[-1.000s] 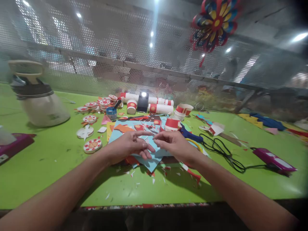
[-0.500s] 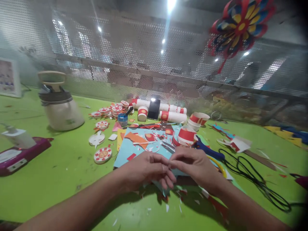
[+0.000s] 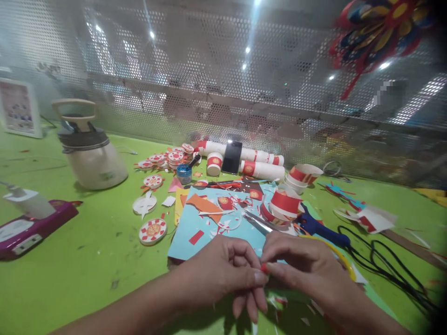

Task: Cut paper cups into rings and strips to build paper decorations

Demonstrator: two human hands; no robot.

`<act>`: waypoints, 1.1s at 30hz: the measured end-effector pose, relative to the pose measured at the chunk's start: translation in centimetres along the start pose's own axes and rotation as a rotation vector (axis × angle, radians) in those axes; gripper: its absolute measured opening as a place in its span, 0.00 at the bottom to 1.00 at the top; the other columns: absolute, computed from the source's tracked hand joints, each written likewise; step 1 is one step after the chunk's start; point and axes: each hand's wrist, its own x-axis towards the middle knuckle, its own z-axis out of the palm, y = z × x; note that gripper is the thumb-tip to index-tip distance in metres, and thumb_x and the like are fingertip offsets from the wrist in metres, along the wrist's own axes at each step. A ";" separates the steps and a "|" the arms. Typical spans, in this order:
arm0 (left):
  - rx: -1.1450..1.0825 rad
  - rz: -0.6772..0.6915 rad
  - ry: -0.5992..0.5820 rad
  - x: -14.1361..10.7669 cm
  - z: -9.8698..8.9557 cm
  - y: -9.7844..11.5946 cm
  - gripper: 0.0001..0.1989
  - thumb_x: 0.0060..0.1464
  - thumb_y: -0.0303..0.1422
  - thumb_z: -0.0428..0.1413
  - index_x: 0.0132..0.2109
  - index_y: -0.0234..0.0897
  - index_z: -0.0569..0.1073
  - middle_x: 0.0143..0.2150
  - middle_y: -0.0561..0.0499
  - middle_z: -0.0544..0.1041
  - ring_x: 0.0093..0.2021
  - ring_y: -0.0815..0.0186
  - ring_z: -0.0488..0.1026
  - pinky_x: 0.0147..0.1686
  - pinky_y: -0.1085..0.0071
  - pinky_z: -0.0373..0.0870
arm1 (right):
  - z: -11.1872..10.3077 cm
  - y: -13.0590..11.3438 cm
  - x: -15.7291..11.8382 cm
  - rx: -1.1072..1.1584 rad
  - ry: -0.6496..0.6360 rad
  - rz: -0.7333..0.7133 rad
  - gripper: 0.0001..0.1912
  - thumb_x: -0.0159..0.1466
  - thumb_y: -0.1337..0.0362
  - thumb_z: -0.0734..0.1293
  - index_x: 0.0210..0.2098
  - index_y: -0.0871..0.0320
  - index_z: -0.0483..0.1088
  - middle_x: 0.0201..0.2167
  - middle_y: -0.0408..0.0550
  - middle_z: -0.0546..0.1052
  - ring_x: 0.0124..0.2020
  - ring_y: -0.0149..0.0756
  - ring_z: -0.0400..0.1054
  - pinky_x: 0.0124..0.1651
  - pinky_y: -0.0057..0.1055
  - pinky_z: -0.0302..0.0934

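Observation:
My left hand (image 3: pixel 226 274) and my right hand (image 3: pixel 310 265) meet over the near edge of the light blue paper sheet (image 3: pixel 185 244). A tiny red piece (image 3: pixel 264 268), perhaps paper, shows between their fingertips. Thumb and forefinger of my right hand pinch it; my left thumb and forefinger close on its other side, the lower fingers loosely curled. Just beyond my right hand lie silver scissor blades (image 3: pixel 257 221) with a yellow handle (image 3: pixel 344 260) partly hidden under that hand. Paper scraps, including an orange strip (image 3: pixel 206 209) and a red rectangle (image 3: pixel 196 237), lie on the sheet.
Cut red-and-white paper cups (image 3: pixel 284 204) and a blue-handled tool (image 3: pixel 324 230) with black cord lie to the right. Round decorated discs (image 3: pixel 152 231), a blue jar (image 3: pixel 184 173), a large jug (image 3: pixel 94 160) and a purple power strip (image 3: pixel 56 221) occupy the left. A phone (image 3: pixel 232 157) leans on cup stacks behind.
My view has shifted, so the scene sits further right and hands lower. My left fingers have drawn in towards the thumb, and the red piece now shows between the fingertips.

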 end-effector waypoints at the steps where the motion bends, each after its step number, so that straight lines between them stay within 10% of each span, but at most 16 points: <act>1: 0.031 -0.004 0.030 0.1 0.0 -0.1 0.16 0.44 0.41 0.63 0.30 0.33 0.68 0.21 0.49 0.76 0.18 0.71 0.72 0.13 0.80 0.60 | 0.0 0.0 0.0 -0.024 0.010 0.012 0.05 0.60 0.62 0.69 0.29 0.55 0.75 0.26 0.44 0.75 0.29 0.33 0.68 0.33 0.29 0.60; 16: 0.400 -0.016 0.288 0.1 1.2 0.5 0.10 0.53 0.36 0.53 0.30 0.33 0.66 0.24 0.50 0.73 0.21 0.71 0.69 0.22 0.74 0.64 | 0.8 0.3 0.1 0.161 0.068 0.394 0.12 0.59 0.57 0.67 0.27 0.60 0.67 0.18 0.39 0.66 0.21 0.27 0.58 0.24 0.25 0.52; 33: 0.369 -0.051 0.262 0.2 1.6 0.7 0.13 0.53 0.40 0.54 0.29 0.33 0.67 0.22 0.51 0.72 0.22 0.70 0.67 0.24 0.73 0.61 | 1.5 0.7 0.0 0.165 0.058 0.326 0.15 0.61 0.54 0.65 0.27 0.60 0.66 0.22 0.44 0.69 0.25 0.31 0.60 0.28 0.29 0.53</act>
